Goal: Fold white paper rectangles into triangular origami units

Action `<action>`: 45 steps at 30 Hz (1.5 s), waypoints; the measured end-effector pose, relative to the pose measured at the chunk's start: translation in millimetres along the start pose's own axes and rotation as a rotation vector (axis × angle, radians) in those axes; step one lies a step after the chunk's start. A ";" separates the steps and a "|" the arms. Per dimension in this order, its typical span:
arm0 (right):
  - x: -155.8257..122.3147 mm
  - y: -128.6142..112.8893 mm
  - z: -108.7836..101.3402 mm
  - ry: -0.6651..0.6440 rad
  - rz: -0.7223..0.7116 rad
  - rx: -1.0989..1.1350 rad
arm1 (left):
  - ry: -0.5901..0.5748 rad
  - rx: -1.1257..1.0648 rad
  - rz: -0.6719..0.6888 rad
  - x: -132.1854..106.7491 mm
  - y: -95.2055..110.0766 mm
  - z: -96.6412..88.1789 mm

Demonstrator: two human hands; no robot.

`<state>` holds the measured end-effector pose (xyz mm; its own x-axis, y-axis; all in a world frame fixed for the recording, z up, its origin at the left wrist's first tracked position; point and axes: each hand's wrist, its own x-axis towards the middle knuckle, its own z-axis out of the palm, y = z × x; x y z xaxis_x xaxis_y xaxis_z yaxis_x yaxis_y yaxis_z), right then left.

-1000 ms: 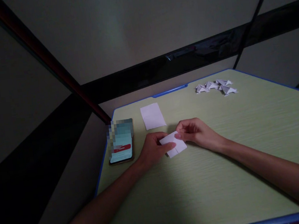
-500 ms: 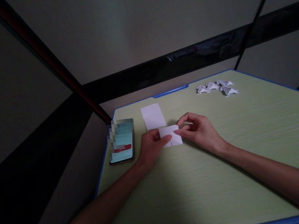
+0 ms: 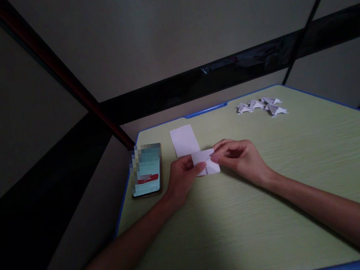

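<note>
A small white folded paper (image 3: 210, 166) lies on the pale green table (image 3: 271, 194), held between both my hands. My left hand (image 3: 183, 178) pinches its left edge, thumb on top. My right hand (image 3: 243, 158) pinches its upper right corner with fingertips pressed together, and that corner looks bent over. A flat white sheet (image 3: 183, 139) lies just behind the folded paper.
A phone (image 3: 146, 170) with a lit screen lies at the table's left edge. Several folded white paper figures (image 3: 261, 106) sit in a cluster at the far right. The table has a blue rim (image 3: 206, 109). Dark bars cross the wall behind.
The paper has been turned and shifted away from me, toward the flat sheet. My right fingers have closed onto its upper right corner, folding it in.
</note>
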<state>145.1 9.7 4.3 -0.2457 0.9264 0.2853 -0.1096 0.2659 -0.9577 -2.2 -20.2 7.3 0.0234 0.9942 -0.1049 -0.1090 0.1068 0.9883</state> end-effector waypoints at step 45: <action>-5.1 -8.3 -5.3 -0.283 -0.069 -0.146 | 0.025 0.018 -0.016 0.4 -1.8 1.6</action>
<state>152.4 4.2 10.6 -0.5028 0.7995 0.3286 -0.0013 0.3794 -0.9252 -0.4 -20.0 5.7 0.0005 0.9924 -0.1229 -0.0913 0.1224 0.9883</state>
